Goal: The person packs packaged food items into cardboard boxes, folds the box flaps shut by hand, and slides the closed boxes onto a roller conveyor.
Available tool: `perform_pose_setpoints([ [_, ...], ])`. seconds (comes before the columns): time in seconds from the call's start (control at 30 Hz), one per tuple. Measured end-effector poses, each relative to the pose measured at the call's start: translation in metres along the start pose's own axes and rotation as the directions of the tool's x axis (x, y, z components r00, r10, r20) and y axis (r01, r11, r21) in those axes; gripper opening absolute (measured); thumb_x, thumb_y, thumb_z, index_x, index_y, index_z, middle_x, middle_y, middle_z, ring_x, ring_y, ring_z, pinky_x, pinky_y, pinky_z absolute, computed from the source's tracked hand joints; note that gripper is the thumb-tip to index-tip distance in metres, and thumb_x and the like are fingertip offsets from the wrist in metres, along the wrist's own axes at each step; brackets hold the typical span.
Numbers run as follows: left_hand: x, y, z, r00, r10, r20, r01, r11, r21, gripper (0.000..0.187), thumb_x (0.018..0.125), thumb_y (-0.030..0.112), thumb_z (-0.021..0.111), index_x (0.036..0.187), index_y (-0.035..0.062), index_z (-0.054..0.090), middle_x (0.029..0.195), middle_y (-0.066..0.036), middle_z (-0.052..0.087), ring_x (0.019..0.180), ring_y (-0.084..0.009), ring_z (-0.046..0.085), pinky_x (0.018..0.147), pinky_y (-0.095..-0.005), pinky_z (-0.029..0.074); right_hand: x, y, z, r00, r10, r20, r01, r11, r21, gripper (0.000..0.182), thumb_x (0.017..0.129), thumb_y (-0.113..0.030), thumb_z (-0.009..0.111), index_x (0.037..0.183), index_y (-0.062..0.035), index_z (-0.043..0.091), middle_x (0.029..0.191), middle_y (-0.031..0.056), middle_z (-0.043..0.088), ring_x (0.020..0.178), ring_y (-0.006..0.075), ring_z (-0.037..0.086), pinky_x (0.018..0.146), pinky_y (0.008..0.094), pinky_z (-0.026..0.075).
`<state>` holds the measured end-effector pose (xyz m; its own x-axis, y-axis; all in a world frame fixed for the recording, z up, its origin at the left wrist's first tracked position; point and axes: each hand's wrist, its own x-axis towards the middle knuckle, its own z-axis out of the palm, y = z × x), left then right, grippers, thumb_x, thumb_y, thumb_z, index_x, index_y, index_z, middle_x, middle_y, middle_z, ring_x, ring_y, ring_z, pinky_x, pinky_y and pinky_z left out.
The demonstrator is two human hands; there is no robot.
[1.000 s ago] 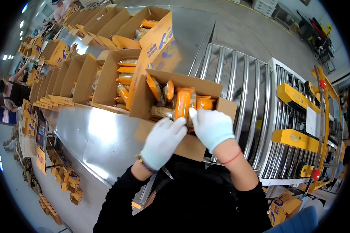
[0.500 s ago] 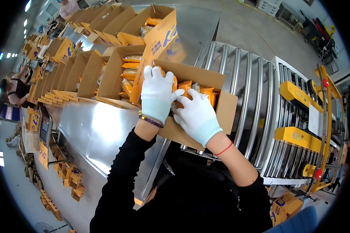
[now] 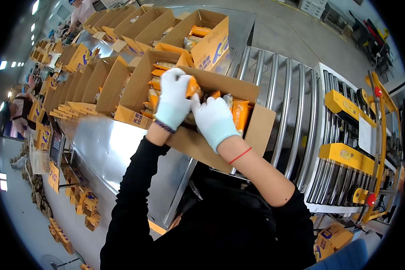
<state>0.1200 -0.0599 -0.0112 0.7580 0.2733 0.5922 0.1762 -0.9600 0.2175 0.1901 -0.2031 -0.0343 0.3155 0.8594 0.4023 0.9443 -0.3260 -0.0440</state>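
Observation:
An open cardboard box (image 3: pixel 202 150) lies in front of me, with orange packets (image 3: pixel 240 114) standing inside at its right end. My left hand (image 3: pixel 172 96), in a white glove, is over the box's left end. Its fingers are closed on an orange packet (image 3: pixel 193 87), partly hidden behind them. My right hand (image 3: pixel 215 119), gloved too, reaches into the middle of the same box. The fingers are curled beside the left hand, their tips down among the contents; what they grip, if anything, is hidden.
Beside it on the left, another open box (image 3: pixel 132 87) holds packets in rows. More open boxes (image 3: pixel 213 49) line the metal table (image 3: pixel 94 139). A roller conveyor (image 3: pixel 281 112) runs on the right toward a yellow-guarded machine (image 3: pixel 346 155). A person (image 3: pixel 82 11) stands far back.
Both hands have moved left, the right one clearly. An orange packet now shows at my left fingers. The neighbouring boxes on the left have shifted, and the far one sits further right.

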Motion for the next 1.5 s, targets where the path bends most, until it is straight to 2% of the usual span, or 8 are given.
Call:
perform_pose_setpoints([
  [0.27, 0.036, 0.03, -0.134, 0.963, 0.002, -0.269, 0.015, 0.998, 0.059, 0.039, 0.073, 0.003, 0.076, 0.11, 0.0012, 0.064, 0.114, -0.016, 0.057, 0.109, -0.0331, 0.059, 0.098, -0.0405, 0.049, -0.007, 0.015, -0.06, 0.964, 0.192, 0.184, -0.266, 0.709, 0.653, 0.032, 0.079, -0.024, 0.083, 0.087, -0.007, 0.058, 0.079, 0.0123, 0.067, 0.08, 0.032, 0.068, 0.075, 0.046, 0.054],
  [0.4, 0.033, 0.049, -0.171, 1.0, -0.015, 0.018, 0.016, 1.0, -0.021, 0.042, 0.077, -0.006, 0.068, 0.118, -0.0007, 0.058, 0.118, -0.014, 0.056, 0.11, -0.0268, 0.061, 0.098, -0.0365, 0.051, -0.009, 0.018, -0.068, 0.865, 0.382, 0.324, -0.491, 0.513, 0.704, 0.028, 0.086, -0.026, 0.075, 0.094, -0.0071, 0.056, 0.079, 0.013, 0.07, 0.077, 0.0356, 0.07, 0.073, 0.047, 0.056],
  [0.67, -0.02, 0.023, -0.002, 0.946, -0.133, 0.297, 0.12, 0.991, 0.061, 0.044, 0.098, 0.007, 0.057, 0.14, -0.0017, 0.051, 0.141, -0.019, 0.054, 0.124, -0.0392, 0.057, 0.108, -0.0453, 0.047, -0.037, 0.014, -0.086, 0.993, 0.077, -0.094, -0.024, 0.885, 0.466, 0.025, 0.091, -0.02, 0.068, 0.111, -0.0062, 0.063, 0.13, 0.0152, 0.061, 0.121, 0.0325, 0.059, 0.104, 0.0441, 0.046],
  [0.8, -0.042, 0.025, -0.012, 0.901, -0.074, 0.427, 0.13, 0.986, -0.104, 0.042, 0.1, 0.011, 0.056, 0.141, 0.0009, 0.054, 0.15, -0.022, 0.05, 0.14, -0.0393, 0.047, 0.115, -0.044, 0.041, -0.081, 0.015, -0.064, 0.987, -0.034, 0.157, -0.019, 0.947, 0.321, 0.071, 0.091, -0.042, 0.069, 0.146, -0.0008, 0.053, 0.148, 0.015, 0.054, 0.142, 0.0296, 0.046, 0.123, 0.047, 0.028],
  [1.0, -0.026, 0.029, -0.074, 0.973, -0.203, -0.109, 0.219, 0.963, 0.159, 0.049, 0.089, 0.007, 0.071, 0.136, 0.0001, 0.058, 0.139, -0.02, 0.058, 0.128, -0.0384, 0.055, 0.109, -0.0464, 0.045, -0.04, 0.02, -0.048, 0.99, 0.046, 0.137, -0.086, 0.948, 0.307, 0.063, 0.094, -0.039, 0.067, 0.144, -0.0039, 0.054, 0.133, 0.0145, 0.062, 0.126, 0.0317, 0.056, 0.113, 0.0463, 0.038],
  [1.17, -0.053, 0.005, -0.057, 0.947, -0.311, 0.082, 0.292, 0.938, 0.189, 0.043, 0.091, 0.008, 0.069, 0.133, 0.0048, 0.061, 0.104, -0.017, 0.064, 0.099, -0.0383, 0.063, 0.086, -0.0441, 0.052, -0.028, 0.02, -0.053, 0.99, -0.084, 0.117, 0.044, 0.949, 0.311, 0.036, 0.093, -0.029, 0.069, 0.123, -0.0103, 0.066, 0.098, 0.0097, 0.063, 0.1, 0.0298, 0.062, 0.089, 0.0456, 0.049],
  [1.33, -0.056, 0.021, -0.052, 0.967, -0.239, 0.092, 0.225, 0.965, 0.137, 0.038, 0.095, 0.008, 0.067, 0.133, 0.0058, 0.066, 0.12, -0.015, 0.067, 0.115, -0.0364, 0.062, 0.099, -0.0445, 0.049, -0.005, 0.031, -0.021, 0.93, -0.107, 0.352, -0.041, 0.921, 0.387, 0.02, 0.096, -0.029, 0.066, 0.097, -0.0091, 0.071, 0.09, 0.0076, 0.066, 0.091, 0.0313, 0.063, 0.083, 0.0461, 0.05],
  [1.5, -0.068, 0.023, -0.075, 0.973, 0.013, 0.232, -0.029, 0.997, 0.066, 0.04, 0.096, 0.011, 0.065, 0.134, -0.0024, 0.063, 0.141, -0.019, 0.061, 0.142, -0.0403, 0.048, 0.122, -0.0581, 0.028, -0.079, 0.072, -0.09, 0.918, 0.241, -0.314, -0.002, 0.797, 0.604, 0.024, 0.091, 0.005, 0.059, 0.105, -0.0083, 0.074, 0.092, 0.009, 0.067, 0.092, 0.027, 0.065, 0.089, 0.0383, 0.052],
])
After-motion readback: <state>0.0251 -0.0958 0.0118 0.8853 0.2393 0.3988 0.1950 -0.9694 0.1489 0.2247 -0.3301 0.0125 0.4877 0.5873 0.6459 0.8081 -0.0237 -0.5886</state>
